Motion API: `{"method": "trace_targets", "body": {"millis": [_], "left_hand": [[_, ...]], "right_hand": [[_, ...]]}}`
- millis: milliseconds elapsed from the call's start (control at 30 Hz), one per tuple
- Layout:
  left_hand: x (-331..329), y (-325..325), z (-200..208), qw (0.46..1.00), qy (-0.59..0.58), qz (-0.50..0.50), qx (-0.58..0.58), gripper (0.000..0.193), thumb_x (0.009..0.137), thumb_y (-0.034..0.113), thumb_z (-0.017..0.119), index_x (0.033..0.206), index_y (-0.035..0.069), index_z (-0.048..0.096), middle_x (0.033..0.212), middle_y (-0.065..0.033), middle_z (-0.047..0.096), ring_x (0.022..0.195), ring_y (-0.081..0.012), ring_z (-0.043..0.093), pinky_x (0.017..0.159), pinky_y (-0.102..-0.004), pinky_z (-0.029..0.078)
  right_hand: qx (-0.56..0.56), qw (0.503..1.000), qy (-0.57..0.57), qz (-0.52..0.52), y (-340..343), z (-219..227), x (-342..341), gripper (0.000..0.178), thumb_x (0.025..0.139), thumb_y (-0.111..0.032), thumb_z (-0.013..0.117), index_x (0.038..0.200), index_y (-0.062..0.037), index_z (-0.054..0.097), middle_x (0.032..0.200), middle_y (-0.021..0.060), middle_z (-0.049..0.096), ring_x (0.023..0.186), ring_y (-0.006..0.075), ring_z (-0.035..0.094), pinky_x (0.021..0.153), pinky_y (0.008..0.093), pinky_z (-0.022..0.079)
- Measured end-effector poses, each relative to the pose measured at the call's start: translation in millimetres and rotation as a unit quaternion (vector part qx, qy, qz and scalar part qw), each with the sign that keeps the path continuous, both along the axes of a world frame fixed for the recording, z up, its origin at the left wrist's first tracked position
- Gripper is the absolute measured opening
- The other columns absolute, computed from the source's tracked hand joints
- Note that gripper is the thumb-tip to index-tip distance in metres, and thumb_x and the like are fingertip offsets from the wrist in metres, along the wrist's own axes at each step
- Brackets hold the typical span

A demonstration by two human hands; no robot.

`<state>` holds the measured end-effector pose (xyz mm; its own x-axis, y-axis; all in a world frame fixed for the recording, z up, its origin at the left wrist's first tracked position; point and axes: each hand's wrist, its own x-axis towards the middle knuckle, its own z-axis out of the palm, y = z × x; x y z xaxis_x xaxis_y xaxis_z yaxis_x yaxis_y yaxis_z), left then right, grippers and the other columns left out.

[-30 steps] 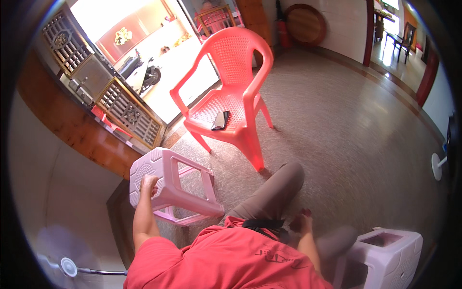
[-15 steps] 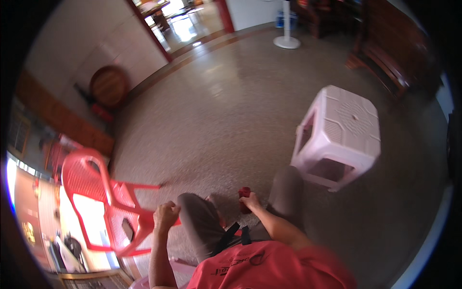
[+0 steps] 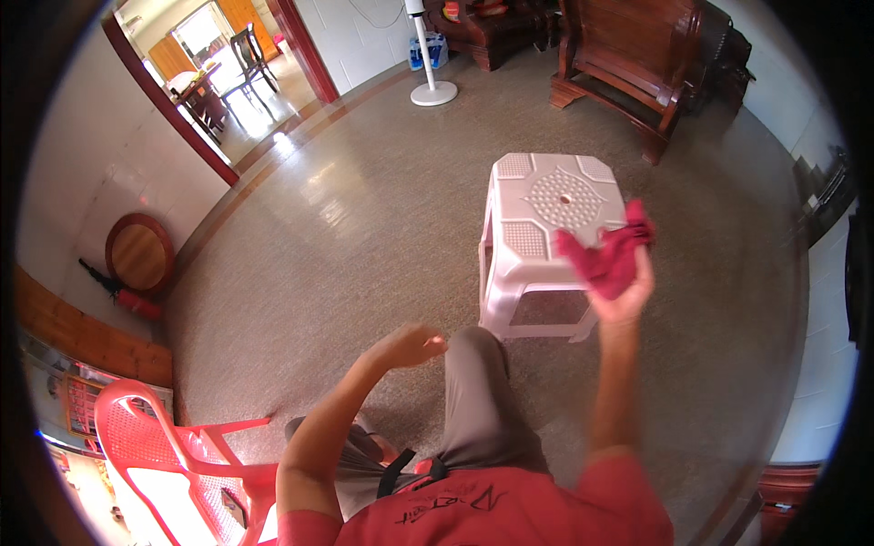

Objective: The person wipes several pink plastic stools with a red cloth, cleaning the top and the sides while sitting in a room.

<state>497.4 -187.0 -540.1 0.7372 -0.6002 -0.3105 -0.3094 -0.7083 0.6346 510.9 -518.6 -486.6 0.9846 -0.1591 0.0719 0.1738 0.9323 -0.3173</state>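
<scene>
Right hand (image 3: 624, 296) closed firmly around a red cloth (image 3: 608, 262), up at the near right corner of the pale stool (image 3: 546, 223) — touching or just above, can't tell. Left hand (image 3: 408, 347) beside a bent knee (image 3: 476, 359), fingers curled, grip unclear. That stool stands squarely ahead; the red chair (image 3: 196, 466), flat dark object (image 3: 234, 506) on its seat, flanks the left. Floor (image 3: 355, 246) sweeps out to the white stand (image 3: 433, 93) and wooden bench (image 3: 628, 55); behind the stand, a blue pack (image 3: 428, 51) — contents too small to tell.
</scene>
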Motion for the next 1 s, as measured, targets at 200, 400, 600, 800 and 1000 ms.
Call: {"method": "trace_targets", "body": {"millis": [200,400,600,800,1000], "left_hand": [[93.1,-96.1,-1.6,0.928,0.235,0.224,-0.185,0.050,0.084,0.047,0.049,0.098,0.000,0.057,0.083,-0.0118,0.057,0.071,-0.0166,0.052,0.062,-0.0297,0.044],[150.0,-136.9,-27.9,0.878,0.209,0.317,-0.291,0.085,0.073,0.066,0.048,0.112,-0.009,0.048,0.107,-0.0218,0.052,0.091,-0.0262,0.054,0.080,-0.0426,0.044],[163.1,-156.1,-34.2,0.841,0.264,0.349,-0.317,0.071,0.073,0.050,0.062,0.111,-0.008,0.049,0.107,-0.0222,0.054,0.102,-0.0302,0.053,0.087,-0.0448,0.043],[164.3,-152.0,-31.3,0.798,0.291,0.388,-0.357,0.057,0.065,0.033,0.073,0.104,-0.005,0.055,0.094,-0.0162,0.059,0.088,-0.0258,0.058,0.074,-0.0379,0.048],[165.8,-151.7,-31.5,0.809,0.251,0.389,-0.361,0.048,0.065,0.028,0.073,0.098,-0.003,0.059,0.081,-0.0095,0.062,0.079,-0.0172,0.057,0.064,-0.0288,0.044]], "right_hand": [[0.023,0.994,-0.108,-0.013,-164.9,-39.4,25.1,0.034,0.084,-0.033,0.049,0.108,-0.0092,0.054,0.108,0.0123,0.057,0.096,0.0264,0.055,0.066,0.0404,0.051],[-0.077,0.983,0.148,-0.081,-166.1,-62.2,45.9,0.035,0.080,-0.037,0.055,0.105,-0.0129,0.054,0.103,0.0077,0.059,0.088,0.0229,0.057,0.059,0.0394,0.051],[-0.195,0.951,0.218,-0.103,-166.2,-110.8,73.3,0.032,0.079,-0.030,0.057,0.102,-0.0087,0.054,0.094,0.0056,0.060,0.083,0.0181,0.058,0.070,0.0321,0.050],[-0.192,0.957,0.214,-0.017,-153.1,-97.8,77.9,0.021,0.079,-0.023,0.055,0.091,-0.0066,0.055,0.082,0.0047,0.059,0.070,0.0159,0.058,0.062,0.0266,0.049],[-0.228,0.949,0.209,-0.053,-165.1,-102.1,104.8,0.016,0.078,-0.020,0.054,0.085,-0.0066,0.056,0.076,0.0050,0.059,0.062,0.0154,0.056,0.056,0.0251,0.048]]}}
